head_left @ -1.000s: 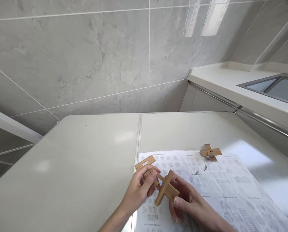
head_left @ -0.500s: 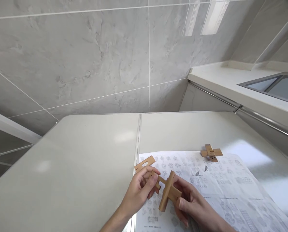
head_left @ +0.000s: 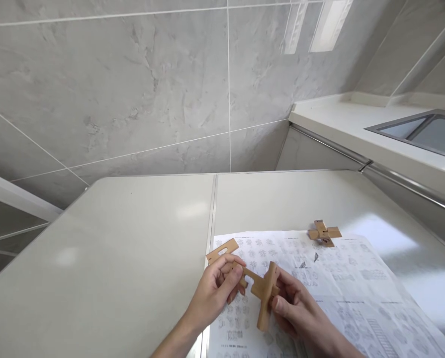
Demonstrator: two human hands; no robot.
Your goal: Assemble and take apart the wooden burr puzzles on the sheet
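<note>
Both my hands hold a wooden puzzle assembly [head_left: 262, 291] just above a printed instruction sheet [head_left: 341, 288]. My left hand [head_left: 217, 291] pinches the flat slotted piece at its left end, fingers curled. My right hand [head_left: 295, 311] grips the crossing bar, which points down and toward me. A loose flat slotted wooden piece [head_left: 222, 251] lies on the sheet's far left corner, just beyond my left fingers. A small assembled wooden cross [head_left: 323, 233] sits at the sheet's far edge, to the right.
The sheet lies on a pale grey table [head_left: 133, 238] with a seam down its middle. A grey tiled wall [head_left: 151, 89] rises behind it. At right runs a white counter [head_left: 356, 129] with a sunken steel sink [head_left: 423, 132].
The crossing bar in my right hand has swung from slanting to nearly upright, its lower end now pointing down. Both hands stayed over the same spot on the sheet.
</note>
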